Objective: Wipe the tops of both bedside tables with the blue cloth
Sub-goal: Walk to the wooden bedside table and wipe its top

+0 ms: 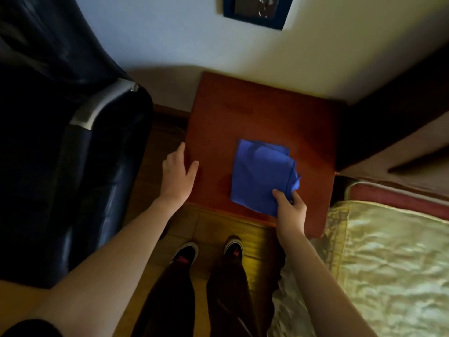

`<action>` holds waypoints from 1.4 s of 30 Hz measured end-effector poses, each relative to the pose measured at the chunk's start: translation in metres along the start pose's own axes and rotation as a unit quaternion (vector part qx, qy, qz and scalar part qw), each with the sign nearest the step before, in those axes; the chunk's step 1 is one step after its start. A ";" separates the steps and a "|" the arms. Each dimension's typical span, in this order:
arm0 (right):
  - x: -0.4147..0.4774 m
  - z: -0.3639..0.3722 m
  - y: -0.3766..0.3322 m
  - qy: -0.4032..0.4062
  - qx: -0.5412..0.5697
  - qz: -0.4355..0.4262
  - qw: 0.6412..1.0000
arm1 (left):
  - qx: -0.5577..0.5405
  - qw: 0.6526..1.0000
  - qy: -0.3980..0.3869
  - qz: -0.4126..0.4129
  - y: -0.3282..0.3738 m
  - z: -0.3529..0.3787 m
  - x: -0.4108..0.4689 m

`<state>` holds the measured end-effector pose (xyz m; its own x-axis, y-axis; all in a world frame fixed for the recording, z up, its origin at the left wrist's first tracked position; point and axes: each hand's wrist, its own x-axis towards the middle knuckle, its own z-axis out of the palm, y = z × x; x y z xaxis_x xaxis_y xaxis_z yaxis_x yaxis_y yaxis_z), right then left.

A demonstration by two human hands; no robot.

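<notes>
A reddish-brown wooden bedside table (243, 113) stands against the wall in front of me. The folded blue cloth (260, 173) lies flat on the near right part of its top. My right hand (290, 207) pinches the cloth's near right corner at the table's front edge. My left hand (178, 171) rests with spread fingers on the table's left edge, thumb on the top, holding nothing. Only this one bedside table is in view.
A dark blue leather armchair (60, 154) with a metal armrest stands close on the left. A bed with a shiny gold cover (388, 263) lies to the right, its dark headboard (401, 98) beside the table. A blue-framed picture (257, 10) hangs on the wall. My shoes (209, 251) are on wooden floor.
</notes>
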<state>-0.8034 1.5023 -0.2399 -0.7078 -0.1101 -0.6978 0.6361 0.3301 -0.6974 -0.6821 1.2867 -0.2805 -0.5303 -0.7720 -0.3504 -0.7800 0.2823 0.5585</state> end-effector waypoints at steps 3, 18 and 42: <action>0.003 -0.016 0.012 0.027 -0.051 0.014 0.998 | 0.068 0.997 0.022 0.024 -0.011 0.010 0.001; 0.076 0.030 0.030 -0.059 -0.664 -0.413 0.620 | 0.014 0.998 0.032 0.059 -0.026 0.025 0.022; 0.173 0.163 -0.086 -0.062 -0.606 -0.521 0.598 | -0.019 0.998 0.058 0.028 -0.029 0.023 0.024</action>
<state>-0.9300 1.3019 -0.3272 -0.4502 -0.8917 -0.0464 -0.8735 0.4505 -0.1847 -0.6796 1.2730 -0.3229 -0.5293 -0.8170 -0.2286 -0.7354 0.3075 0.6038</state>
